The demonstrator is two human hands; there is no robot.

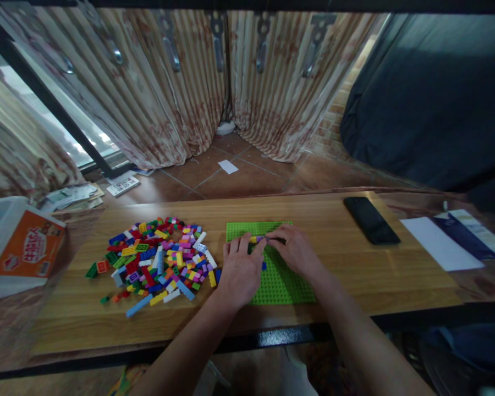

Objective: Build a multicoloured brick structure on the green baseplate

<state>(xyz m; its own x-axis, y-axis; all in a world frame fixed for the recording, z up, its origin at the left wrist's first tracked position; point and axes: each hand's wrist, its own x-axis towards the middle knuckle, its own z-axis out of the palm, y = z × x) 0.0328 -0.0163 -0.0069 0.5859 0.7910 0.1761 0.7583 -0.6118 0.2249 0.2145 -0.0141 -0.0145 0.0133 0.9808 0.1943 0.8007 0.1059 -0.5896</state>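
Note:
A green studded baseplate (286,286) lies on the wooden table, with both hands over its upper part. A short row of small yellow and purple toy bricks (253,239) shows at my fingertips. My left hand (240,270) is curled over the plate's left side, its index finger and thumb around the row. From the other side, my right hand (293,248) pinches at the row's right end; its fingers partly hide the brick there. Below my left thumb, a blue brick (264,265) sits on the plate. How firmly each brick is attached I cannot tell.
Left of the plate spreads a pile of mixed toy bricks (160,258). A black phone (371,220) lies at the table's right, with papers (441,242) beyond it. A clear plastic bin (4,247) with an orange label stands at the far left. Curtains (190,93) hang behind.

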